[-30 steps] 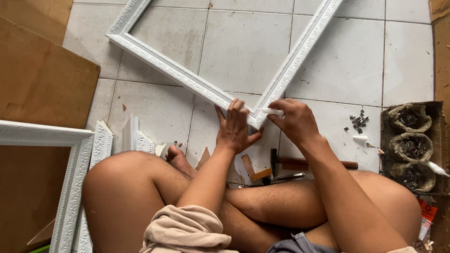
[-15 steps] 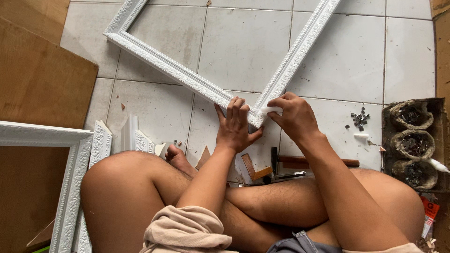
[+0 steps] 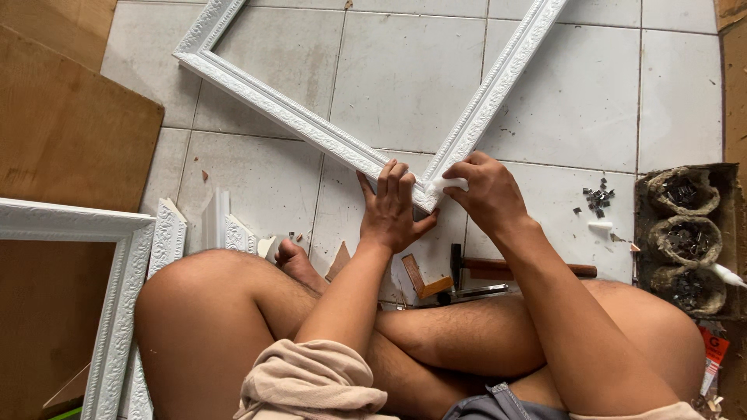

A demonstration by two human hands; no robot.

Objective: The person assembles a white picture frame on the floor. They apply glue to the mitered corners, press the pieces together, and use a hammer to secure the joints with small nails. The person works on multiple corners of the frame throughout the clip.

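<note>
- White frame [image 3: 311, 132] lies flat on the tiled floor [image 3: 591, 101]; its near corner sits right in front of my crossed legs.
- Corner looks joined: the two moulded rails meet with no gap I can see. Far corner at upper left also closed; the rest runs out of view, so I cannot tell about it.
- Left hand [image 3: 393, 210] presses flat on the corner, fingers stretched out, gripping nothing.
- Right hand [image 3: 486, 190] has its fingers pinched on a small white wad [image 3: 447, 185], held against the corner's outer edge. My judgement: finishing this joint, wiping or filling; not done.
- Hammer [image 3: 517, 268] lies untouched by my shin, wood block [image 3: 420, 278] beside it.
- Loose staples [image 3: 599, 198] on the tile; carton of fasteners [image 3: 689, 241] to the right.
- Second white frame [image 3: 117, 311] at left, short offcuts [image 3: 198, 229] beside it.
</note>
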